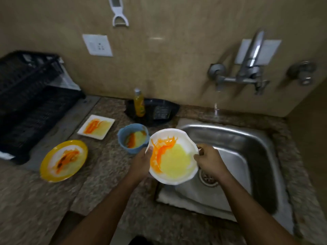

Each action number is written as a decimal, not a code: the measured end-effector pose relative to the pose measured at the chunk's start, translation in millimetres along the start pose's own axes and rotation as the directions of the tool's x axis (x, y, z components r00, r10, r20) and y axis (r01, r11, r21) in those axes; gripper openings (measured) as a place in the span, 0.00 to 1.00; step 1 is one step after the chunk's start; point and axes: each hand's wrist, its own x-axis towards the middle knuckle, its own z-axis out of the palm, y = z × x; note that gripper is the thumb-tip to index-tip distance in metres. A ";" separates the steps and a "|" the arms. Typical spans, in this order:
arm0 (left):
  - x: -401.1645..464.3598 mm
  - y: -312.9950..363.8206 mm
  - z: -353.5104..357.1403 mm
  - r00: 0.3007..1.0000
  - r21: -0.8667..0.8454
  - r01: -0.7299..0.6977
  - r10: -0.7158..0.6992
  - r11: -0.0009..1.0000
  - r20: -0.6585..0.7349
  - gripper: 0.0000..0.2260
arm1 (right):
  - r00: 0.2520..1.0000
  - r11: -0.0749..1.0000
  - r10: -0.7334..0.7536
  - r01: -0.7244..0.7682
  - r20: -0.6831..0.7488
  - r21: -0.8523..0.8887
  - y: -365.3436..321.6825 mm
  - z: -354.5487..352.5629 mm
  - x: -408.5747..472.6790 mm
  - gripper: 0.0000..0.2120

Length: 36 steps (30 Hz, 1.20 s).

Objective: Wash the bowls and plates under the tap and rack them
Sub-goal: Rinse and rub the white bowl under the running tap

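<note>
I hold a white bowl (178,138) smeared with orange and yellow residue over the left edge of the steel sink (247,138). My left hand (141,163) grips its left rim, thumb on the edge. My right hand (209,160) pinches its right rim. A thin stream of water falls from the wall tap (247,75) into the sink, behind the bowl and apart from it. On the counter to the left sit a soiled blue bowl (131,141), a soiled white square plate (96,127) and a soiled yellow plate (63,160).
A black dish rack (30,103) stands at the far left of the granite counter. A yellow soap bottle (139,103) stands in a black basket (159,110) behind the blue bowl. The sink drain (208,177) lies below my right hand.
</note>
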 end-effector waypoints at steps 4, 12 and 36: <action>41.6 31.3 39.1 0.998 0.021 -0.059 0.058 0.998 0.038 0.18 | 0.998 0.988 0.053 -0.047 -0.036 0.147 14.4 -56.7 16.9 0.03; 103.4 84.7 106.5 0.961 0.072 -0.229 0.214 0.971 0.172 0.16 | 0.769 0.991 0.116 -0.049 -0.628 0.123 13.1 -167.1 85.2 0.24; 153.6 94.6 166.5 0.941 0.009 -0.261 0.252 0.965 0.227 0.18 | 0.672 0.992 -0.068 -0.035 -0.737 -0.123 22.8 -189.5 156.1 0.20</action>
